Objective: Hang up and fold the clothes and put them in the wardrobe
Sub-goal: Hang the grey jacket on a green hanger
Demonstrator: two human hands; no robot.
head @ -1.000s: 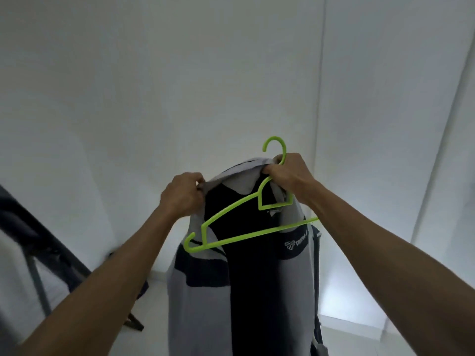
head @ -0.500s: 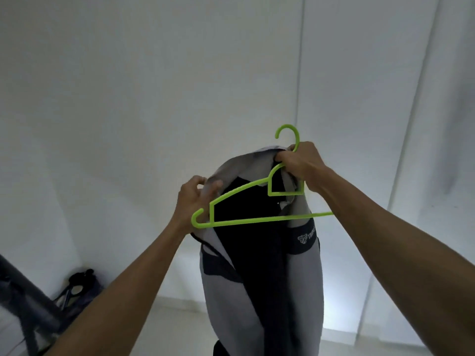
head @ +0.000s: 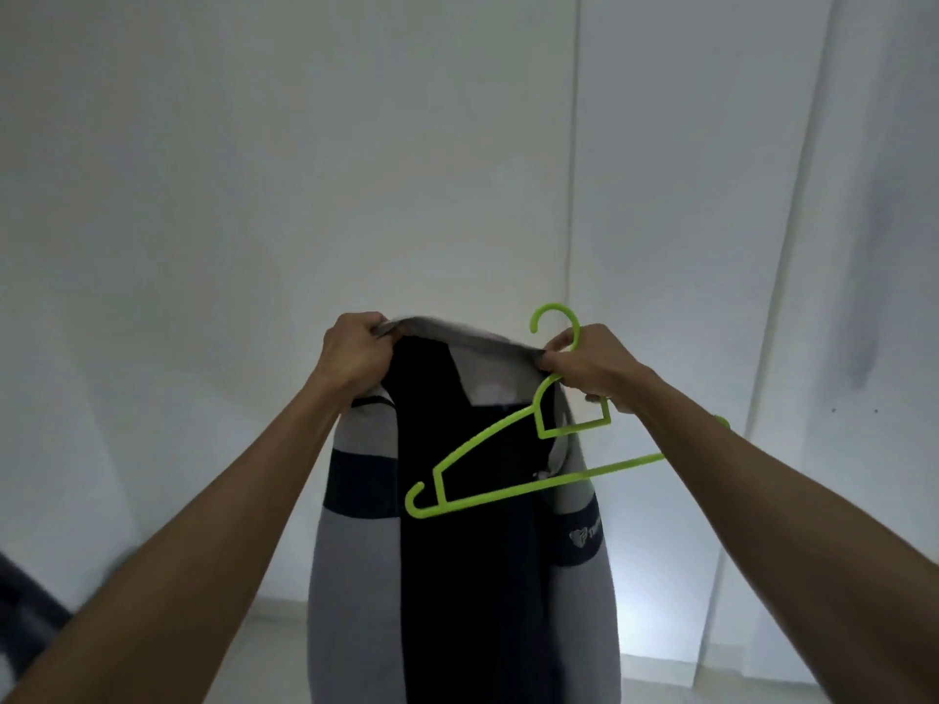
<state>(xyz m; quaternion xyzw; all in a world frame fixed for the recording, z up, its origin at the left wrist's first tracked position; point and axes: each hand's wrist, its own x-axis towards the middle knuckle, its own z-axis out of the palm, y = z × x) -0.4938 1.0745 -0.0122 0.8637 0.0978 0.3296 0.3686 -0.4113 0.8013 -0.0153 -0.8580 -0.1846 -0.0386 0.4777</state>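
Holding both arms raised, the person's left hand [head: 355,355] grips one end of the collar of a limp grey-and-navy fabric jacket [head: 457,541], while the right hand [head: 589,365] pinches the other end together with the neck of a lime-green plastic hanger [head: 513,449]. The jacket hangs soft and light in mid-air; the collar and shoulders look the best hold, the hanger stiff but thin. Beyond stands a pale panelled wall [head: 660,195], possibly wardrobe doors; no open container shows.

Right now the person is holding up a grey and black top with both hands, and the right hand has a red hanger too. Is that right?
Not quite. The hanger is bright green, not red, as the head view shows. The rest is right: the left hand and the right hand hold up the grey and black top, and the right hand holds the hanger too.
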